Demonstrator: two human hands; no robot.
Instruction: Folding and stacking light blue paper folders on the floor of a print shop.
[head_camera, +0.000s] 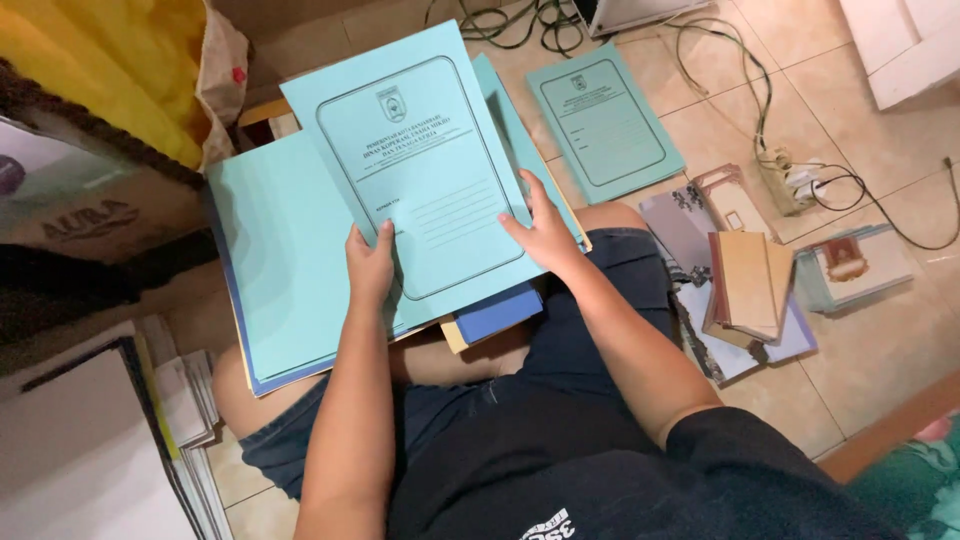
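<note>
On the person's lap, both hands hold a light blue folder (420, 150). The left hand (370, 265) pinches its bottom edge, thumb on top. The right hand (545, 235) holds its right edge, fingers spread on the cover. So each grip is closed on the folder.

The folder is long from bottom to top. Its long side runs away from the hands, leaning a little to the left. The top points to the far side of the floor. The printed cover faces up, with a small crest near the top and lines lower down.

Under the grip lies a pile of more blue folders (285, 260), sticking out to the left of the left hand. A darker blue book (500, 312) peeks out just below the right hand.

Past the right hand, another blue folder (605, 122) lies flat on the tiled floor (880, 340). To the right of that hand sits a pile of brown and grey booklets (745, 285). Farther right are black cables (760, 90) and a plug strip (790, 180).

Left of the left hand is a cardboard box (70, 215) with a yellow bag (120, 60). Stacked papers (190, 420) sit near the left elbow.
</note>
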